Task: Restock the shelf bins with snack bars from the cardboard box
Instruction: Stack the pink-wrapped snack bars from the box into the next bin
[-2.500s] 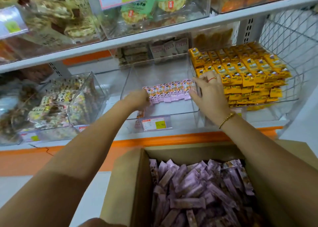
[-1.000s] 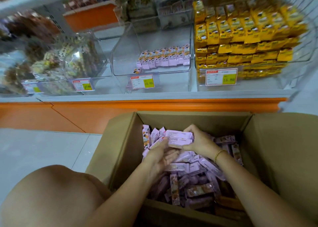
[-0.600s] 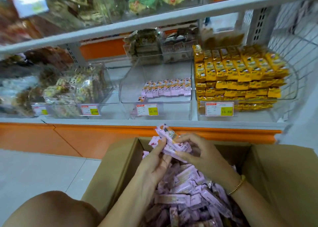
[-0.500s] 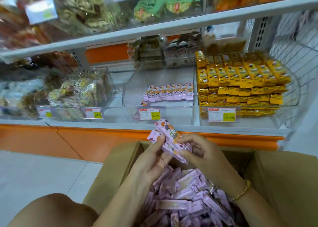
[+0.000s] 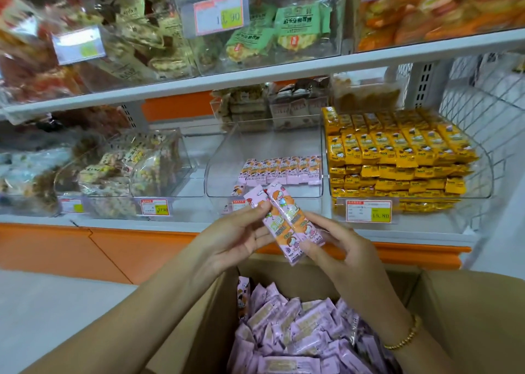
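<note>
Snack bars (image 5: 284, 221) pinched between left hand (image 5: 235, 238) and right hand (image 5: 338, 248) (above box).

Left hand (image 5: 235, 237), right hand (image 5: 341, 250) hold snack bars (image 5: 284, 220) over cardboard box (image 5: 468, 317) (more inside); clear bin (image 5: 227, 172) beyond.

The light is bright and even, with soft, pale shadows. The clear bin (image 5: 227, 169) has white shine on its walls. The bags (image 5: 42, 47) at the top left corner of the shelf (image 5: 255, 72) look smeared and blurry. Straight lines bend near the edges. The two pink bars (image 5: 284, 223) in the middle look sharp. It is darker inside the cardboard box (image 5: 468, 317).
</note>
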`<state>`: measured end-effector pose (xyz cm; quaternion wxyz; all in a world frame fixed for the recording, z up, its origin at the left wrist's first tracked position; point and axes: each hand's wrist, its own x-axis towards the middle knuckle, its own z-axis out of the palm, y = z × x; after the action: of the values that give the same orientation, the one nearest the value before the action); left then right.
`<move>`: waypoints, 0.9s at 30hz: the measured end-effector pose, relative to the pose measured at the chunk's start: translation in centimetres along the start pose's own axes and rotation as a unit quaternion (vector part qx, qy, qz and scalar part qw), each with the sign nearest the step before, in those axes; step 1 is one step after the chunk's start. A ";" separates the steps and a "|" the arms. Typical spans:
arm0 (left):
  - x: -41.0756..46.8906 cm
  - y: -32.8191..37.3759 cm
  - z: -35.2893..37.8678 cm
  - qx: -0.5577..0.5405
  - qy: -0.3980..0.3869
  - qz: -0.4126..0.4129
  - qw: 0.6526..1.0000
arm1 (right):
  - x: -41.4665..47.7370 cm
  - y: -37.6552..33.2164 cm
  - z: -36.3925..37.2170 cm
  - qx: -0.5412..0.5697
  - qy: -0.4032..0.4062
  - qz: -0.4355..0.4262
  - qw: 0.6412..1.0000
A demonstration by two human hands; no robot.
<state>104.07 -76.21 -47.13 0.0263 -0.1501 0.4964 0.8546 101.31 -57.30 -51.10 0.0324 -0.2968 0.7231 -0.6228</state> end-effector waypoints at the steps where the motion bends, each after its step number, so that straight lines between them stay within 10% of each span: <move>1: 0.1 -0.1 0.1 -0.006 0.005 0.000 1.000 | 0.1 -0.1 0.2 -0.048 0.006 -0.008 0.999; 16: 2.7 4.8 -1.2 0.087 0.030 0.157 0.983 | 11.9 -4.2 3.5 -0.350 -0.023 0.036 0.936; 18: 3.0 5.6 -3.4 0.303 0.128 0.198 0.923 | 15.3 -4.0 3.5 -0.375 -0.050 0.081 0.922; 21: 3.3 5.2 -7.5 0.650 0.203 0.220 0.699 | 19.0 -3.8 4.0 -0.410 -0.127 0.152 0.890; 27: 4.1 4.0 -9.5 0.717 0.154 0.246 0.634 | 22.9 0.0 6.6 -0.459 -0.267 0.232 0.815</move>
<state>101.61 -86.76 -49.32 -0.1625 -0.0860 0.9684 0.1687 85.27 -73.90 -45.17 0.2274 -0.2554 0.9355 -0.0887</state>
